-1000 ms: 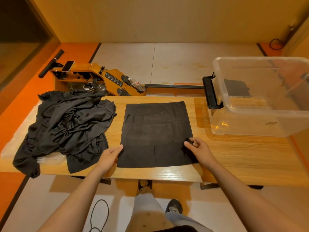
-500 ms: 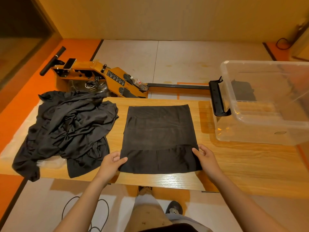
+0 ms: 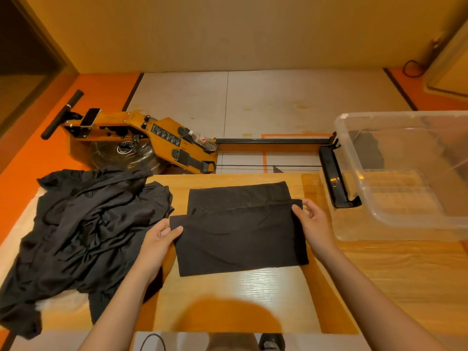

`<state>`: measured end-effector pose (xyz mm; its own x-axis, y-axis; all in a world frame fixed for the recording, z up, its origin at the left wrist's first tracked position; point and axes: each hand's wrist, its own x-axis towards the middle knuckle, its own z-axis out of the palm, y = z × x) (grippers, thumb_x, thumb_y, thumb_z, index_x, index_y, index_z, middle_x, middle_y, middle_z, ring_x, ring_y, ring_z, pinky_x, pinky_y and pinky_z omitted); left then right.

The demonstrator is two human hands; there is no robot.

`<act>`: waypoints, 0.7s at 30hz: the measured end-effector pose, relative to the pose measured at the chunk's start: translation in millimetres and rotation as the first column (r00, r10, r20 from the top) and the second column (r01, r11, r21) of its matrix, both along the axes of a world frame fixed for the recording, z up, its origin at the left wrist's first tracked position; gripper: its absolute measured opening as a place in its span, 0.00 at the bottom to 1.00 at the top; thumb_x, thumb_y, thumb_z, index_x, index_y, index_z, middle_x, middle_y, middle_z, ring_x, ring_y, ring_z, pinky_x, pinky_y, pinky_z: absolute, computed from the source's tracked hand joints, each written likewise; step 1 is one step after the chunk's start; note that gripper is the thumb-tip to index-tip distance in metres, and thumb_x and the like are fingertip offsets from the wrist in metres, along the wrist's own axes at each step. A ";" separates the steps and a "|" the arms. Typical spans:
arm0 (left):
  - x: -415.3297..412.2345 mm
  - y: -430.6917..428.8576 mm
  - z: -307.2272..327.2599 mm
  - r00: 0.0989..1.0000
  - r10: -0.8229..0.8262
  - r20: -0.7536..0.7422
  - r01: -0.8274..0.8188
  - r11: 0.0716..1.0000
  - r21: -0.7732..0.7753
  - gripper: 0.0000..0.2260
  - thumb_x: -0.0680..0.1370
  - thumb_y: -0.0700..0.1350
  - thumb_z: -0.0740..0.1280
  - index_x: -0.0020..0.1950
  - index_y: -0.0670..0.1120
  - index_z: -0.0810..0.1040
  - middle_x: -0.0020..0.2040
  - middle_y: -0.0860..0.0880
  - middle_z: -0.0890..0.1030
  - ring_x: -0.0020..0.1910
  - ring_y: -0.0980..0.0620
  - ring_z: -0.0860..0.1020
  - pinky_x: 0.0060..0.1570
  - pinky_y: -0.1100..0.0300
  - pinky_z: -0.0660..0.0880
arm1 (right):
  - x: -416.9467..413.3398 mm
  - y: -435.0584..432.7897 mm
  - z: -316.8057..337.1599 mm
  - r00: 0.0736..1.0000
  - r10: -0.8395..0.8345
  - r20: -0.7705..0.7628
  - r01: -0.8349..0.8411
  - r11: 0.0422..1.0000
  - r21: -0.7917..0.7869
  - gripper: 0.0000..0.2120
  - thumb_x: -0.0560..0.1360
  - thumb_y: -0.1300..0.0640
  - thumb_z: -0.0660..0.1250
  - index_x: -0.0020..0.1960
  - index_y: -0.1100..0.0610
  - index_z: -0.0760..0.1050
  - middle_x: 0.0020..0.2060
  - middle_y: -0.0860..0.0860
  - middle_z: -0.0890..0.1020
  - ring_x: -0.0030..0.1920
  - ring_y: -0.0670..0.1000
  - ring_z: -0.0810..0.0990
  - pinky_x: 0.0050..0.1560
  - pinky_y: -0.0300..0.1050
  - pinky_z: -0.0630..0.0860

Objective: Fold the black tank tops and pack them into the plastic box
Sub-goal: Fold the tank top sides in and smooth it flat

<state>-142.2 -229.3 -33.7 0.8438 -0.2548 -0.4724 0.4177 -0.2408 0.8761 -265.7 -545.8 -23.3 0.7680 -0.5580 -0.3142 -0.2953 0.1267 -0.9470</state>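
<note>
A black tank top [image 3: 240,234] lies in the middle of the wooden surface [image 3: 253,300], closer to the far edge than the near one. Its far part rests flat on the wood. Its near part is doubled up and over, so that the held edge runs across the middle of the garment.

The left grip [image 3: 158,240] pinches the left corner of that turned edge, thumb on top of the cloth and fingers curled beneath. The right grip [image 3: 312,222] pinches the right corner in the same way, fingers bent round the cloth. Both forearms reach in from the near edge.

A crumpled pile of black tank tops [image 3: 88,224] covers the left end of the surface and drapes over its left edge and near left corner, just beside the left grip. The clear plastic box [image 3: 405,231] stands open at the far right corner, near the right grip but apart from it.

Past the far edge, on the floor, a yellow rowing machine [image 3: 157,140] lies with a water bottle [image 3: 202,140] tucked in its frame.
</note>
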 end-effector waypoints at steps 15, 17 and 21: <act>127.0 -59.4 -49.0 0.975 -0.188 0.122 0.117 0.891 0.438 0.11 0.79 0.43 0.67 0.39 0.44 0.68 0.35 0.47 0.69 0.37 0.50 0.69 0.46 0.54 0.66 | 116.3 -37.9 -55.1 0.912 -0.235 -0.338 0.105 0.927 -0.360 0.14 0.78 0.63 0.64 0.64 0.57 0.70 0.49 0.51 0.75 0.51 0.51 0.76 0.44 0.38 0.72; 130.1 -63.4 -46.1 0.955 -0.216 0.202 0.088 0.861 0.501 0.16 0.79 0.42 0.66 0.35 0.46 0.62 0.31 0.49 0.64 0.33 0.52 0.65 0.42 0.54 0.63 | 115.9 -36.8 -55.0 0.906 -0.277 -0.320 0.140 0.910 -0.390 0.13 0.78 0.64 0.64 0.62 0.57 0.71 0.48 0.51 0.76 0.49 0.50 0.76 0.41 0.36 0.69; 136.9 -72.9 -41.2 0.937 -0.227 0.265 0.049 0.837 0.545 0.11 0.79 0.43 0.65 0.40 0.44 0.66 0.33 0.48 0.67 0.34 0.53 0.68 0.45 0.54 0.65 | 114.9 -33.6 -54.7 0.903 -0.310 -0.297 0.163 0.888 -0.430 0.14 0.78 0.64 0.64 0.63 0.57 0.70 0.46 0.50 0.75 0.47 0.50 0.75 0.37 0.32 0.67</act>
<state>-5.2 -302.3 -75.0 0.9414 -0.1702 -0.2911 0.0769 -0.7322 0.6767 -150.8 -579.5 -78.0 0.4774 -0.8406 -0.2560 -0.6224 -0.1178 -0.7738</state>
